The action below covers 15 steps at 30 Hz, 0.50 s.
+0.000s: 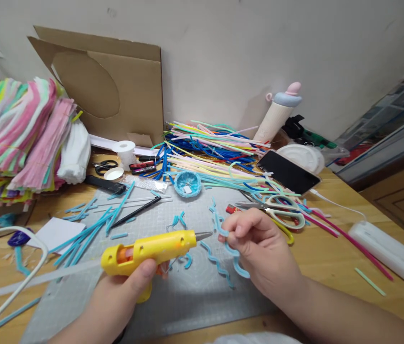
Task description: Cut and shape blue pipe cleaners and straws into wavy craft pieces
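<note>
My left hand (125, 294) grips a yellow glue gun (151, 248), its metal nozzle pointing right. The nozzle tip sits a little left of a wavy light-blue pipe cleaner piece (235, 258) that my right hand (259, 248) pinches between thumb and fingers. Both hands hover over a grey cutting mat (187, 296). More wavy blue pieces (218, 265) lie on the mat under the gun, and straight blue pipe cleaners (90, 229) lie to the left.
A small blue woven disc (187, 184), scissors (277, 208), a black phone (289, 172), a big heap of coloured pipe cleaners (209, 148), bundled pipe cleaners (18, 134) at left, cardboard (115, 86), a bottle (277, 114), a white cord (15, 282) and a power strip (391, 255).
</note>
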{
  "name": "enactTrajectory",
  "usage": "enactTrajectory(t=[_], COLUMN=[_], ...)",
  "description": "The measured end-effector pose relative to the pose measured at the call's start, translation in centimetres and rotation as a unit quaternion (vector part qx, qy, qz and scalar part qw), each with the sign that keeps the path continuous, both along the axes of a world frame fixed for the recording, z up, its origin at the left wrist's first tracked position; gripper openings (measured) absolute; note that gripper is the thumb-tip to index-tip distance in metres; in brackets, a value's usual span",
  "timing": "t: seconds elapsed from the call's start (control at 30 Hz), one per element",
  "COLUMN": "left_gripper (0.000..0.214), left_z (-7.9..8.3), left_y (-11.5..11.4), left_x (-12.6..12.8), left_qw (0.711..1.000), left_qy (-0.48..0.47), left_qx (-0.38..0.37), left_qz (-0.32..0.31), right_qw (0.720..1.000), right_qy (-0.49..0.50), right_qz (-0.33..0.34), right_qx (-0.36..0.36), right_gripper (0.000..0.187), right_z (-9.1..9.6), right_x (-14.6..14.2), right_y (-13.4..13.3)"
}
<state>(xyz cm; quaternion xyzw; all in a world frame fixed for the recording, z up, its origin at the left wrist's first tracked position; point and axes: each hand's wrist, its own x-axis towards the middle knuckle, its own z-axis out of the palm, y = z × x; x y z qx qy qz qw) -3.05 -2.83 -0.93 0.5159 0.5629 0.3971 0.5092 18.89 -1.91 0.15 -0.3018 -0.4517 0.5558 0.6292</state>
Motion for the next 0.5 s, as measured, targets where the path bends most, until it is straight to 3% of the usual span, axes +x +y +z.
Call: enactTrajectory(t=[0.23, 0.3, 0.5], left_gripper=[0.034, 0.037, 0.035], left_z=[1.2, 1.6, 2.4], left_y=[0.4, 0.8, 2.4], left_x=[0.8, 0.5, -1.6], left_qw=[0.998, 0.997, 0.983], left_qy=[0.048, 0.068, 0.182], left_qx=[-0.010, -0.006, 0.030], left_qz=[0.040, 0.032, 0.012], right_qw=[0.983, 0.978, 0.982], right_qy=[0.083, 0.087, 0.054], right_qz=[-0.118, -0.150, -0.153], right_qx=[-0.113, -0.118, -0.099], right_gripper=[0.019, 0.022, 0.024], right_z=[0.6, 0.4, -0.3], right_x=[1.8, 2.3, 2.7], right_y=[2.0, 2.9, 3.9])
